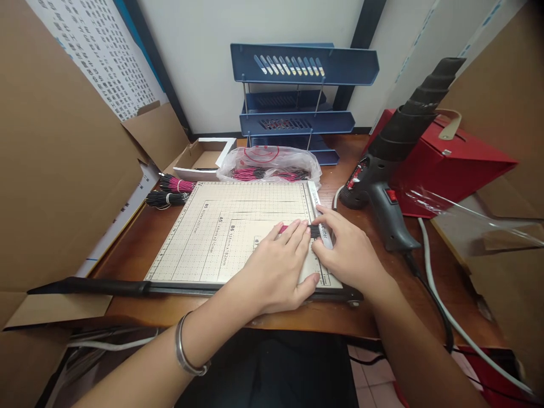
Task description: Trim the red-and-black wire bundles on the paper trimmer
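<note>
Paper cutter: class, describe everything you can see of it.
The paper cutter rests flat on the wooden tabletop. Its cream board carries a grid and frames labelled B5, A5, B6; a pale, lettered strip edges the right side. A black arm lies along the near edge, seemingly lowered, its handle jutting left. The left grip lies over it and a small bundle; the right grip is at the strip.

The left grip (pixel 278 269) partly covers pink-and-black wires (pixel 315 231) on a paper cutter (pixel 199 238), the right grip (pixel 351 243) at their black ends. A 3-tier rack (pixel 346 67) stands behind.
</note>
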The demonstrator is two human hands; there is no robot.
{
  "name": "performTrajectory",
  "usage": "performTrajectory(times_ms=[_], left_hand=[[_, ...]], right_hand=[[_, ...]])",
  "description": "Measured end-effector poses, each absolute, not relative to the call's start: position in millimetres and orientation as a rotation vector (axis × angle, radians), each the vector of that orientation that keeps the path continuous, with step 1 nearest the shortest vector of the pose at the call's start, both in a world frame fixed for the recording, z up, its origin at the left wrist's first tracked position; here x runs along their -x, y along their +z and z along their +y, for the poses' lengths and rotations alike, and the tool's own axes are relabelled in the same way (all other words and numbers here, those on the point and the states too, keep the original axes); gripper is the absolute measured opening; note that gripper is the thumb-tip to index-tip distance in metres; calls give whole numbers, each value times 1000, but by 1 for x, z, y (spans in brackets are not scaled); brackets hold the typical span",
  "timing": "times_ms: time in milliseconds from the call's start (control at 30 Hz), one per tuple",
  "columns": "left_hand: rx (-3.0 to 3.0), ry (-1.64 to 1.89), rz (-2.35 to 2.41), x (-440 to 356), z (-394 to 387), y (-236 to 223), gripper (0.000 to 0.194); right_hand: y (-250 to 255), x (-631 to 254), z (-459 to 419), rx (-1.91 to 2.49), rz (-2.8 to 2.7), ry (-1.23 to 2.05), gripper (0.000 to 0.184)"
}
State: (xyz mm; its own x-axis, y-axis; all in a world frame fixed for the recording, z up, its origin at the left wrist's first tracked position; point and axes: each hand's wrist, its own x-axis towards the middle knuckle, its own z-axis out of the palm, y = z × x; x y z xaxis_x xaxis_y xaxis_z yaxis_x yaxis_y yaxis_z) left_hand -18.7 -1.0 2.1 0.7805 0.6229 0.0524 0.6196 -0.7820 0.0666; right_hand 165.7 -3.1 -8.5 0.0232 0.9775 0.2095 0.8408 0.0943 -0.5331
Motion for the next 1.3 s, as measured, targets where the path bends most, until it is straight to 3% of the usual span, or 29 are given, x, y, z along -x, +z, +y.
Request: performTrajectory(times_ms=[1300], left_hand=[[-2842,221,969,21,0,-5,74]], right_hand=[[-20,-173,2,1662,-1815,171,27]])
